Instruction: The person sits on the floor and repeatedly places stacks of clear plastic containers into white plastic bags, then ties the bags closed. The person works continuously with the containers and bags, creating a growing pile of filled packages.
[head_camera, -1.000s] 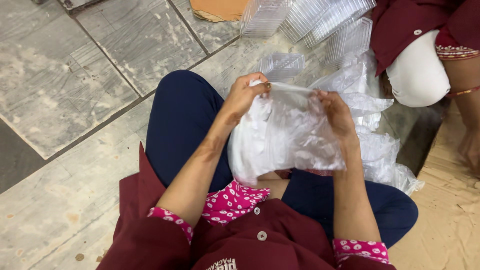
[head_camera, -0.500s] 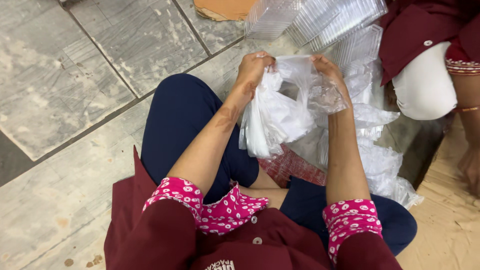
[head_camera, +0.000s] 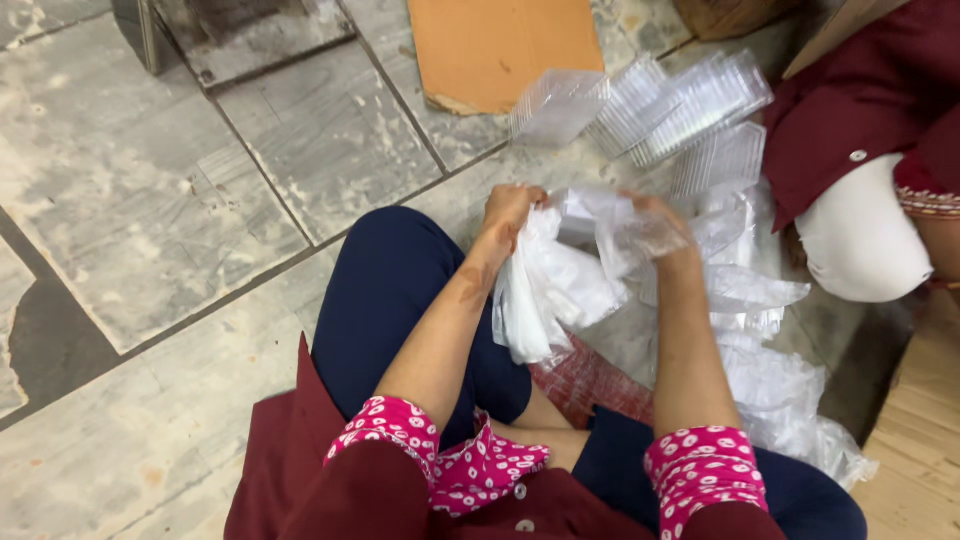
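Observation:
I sit cross-legged on a tiled floor in dark blue trousers. My left hand (head_camera: 508, 210) grips the top of a bunch of white plastic bags (head_camera: 545, 290) that hangs down over my lap. My right hand (head_camera: 655, 225) is closed on a clear plastic bag (head_camera: 610, 215) at the top of the same bunch, pulled a little to the right. The two hands are close together, about chest height above my knees. A red patterned packet (head_camera: 585, 380) lies under the bunch between my legs.
A heap of clear plastic bags (head_camera: 770, 390) lies on the floor at my right. Stacks of clear plastic trays (head_camera: 660, 100) lie beyond my hands, next to a brown cardboard sheet (head_camera: 500, 45). Another person in maroon and white (head_camera: 860, 190) sits at the right.
Both hands have lifted the bunch of bags up from my lap and away from me. The bags, spread wide between the hands before, now hang gathered in a narrow bunch under the left hand.

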